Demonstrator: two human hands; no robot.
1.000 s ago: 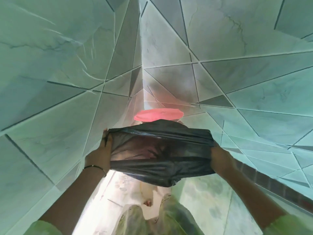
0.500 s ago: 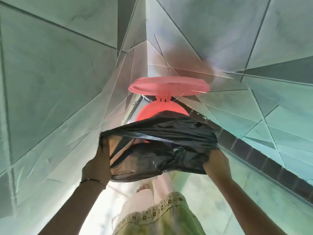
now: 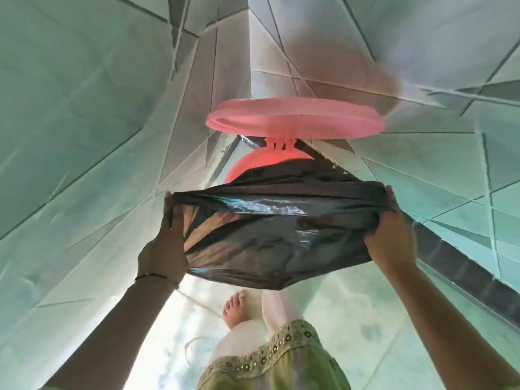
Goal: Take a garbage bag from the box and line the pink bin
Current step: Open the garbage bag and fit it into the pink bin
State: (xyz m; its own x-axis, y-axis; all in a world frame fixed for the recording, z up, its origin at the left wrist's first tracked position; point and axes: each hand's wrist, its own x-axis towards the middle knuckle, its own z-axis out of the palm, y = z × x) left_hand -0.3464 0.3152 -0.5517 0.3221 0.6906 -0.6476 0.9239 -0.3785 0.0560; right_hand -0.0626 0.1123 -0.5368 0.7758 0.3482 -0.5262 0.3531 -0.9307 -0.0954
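A black garbage bag [image 3: 275, 237] is stretched wide between my two hands, its mouth held open. My left hand [image 3: 166, 246] grips the bag's left edge, and my right hand [image 3: 389, 237] grips its right edge. Just beyond the bag stands the pink bin [image 3: 259, 167], mostly hidden behind the plastic. The bin's round pink lid [image 3: 295, 121] is flipped up on its hinge. The bag's far edge lies over the bin's near rim. The box of bags is not in view.
The bin stands in a corner of pale tiled walls [image 3: 84, 136]. A dark tile strip [image 3: 461, 266] runs along the base of the right wall. My bare foot [image 3: 235, 309] stands on the light floor below the bag.
The view has tilted down and closed in on the bin. Both hands have carried the opened bag forward and pulled it wider, up to the bin's rim.
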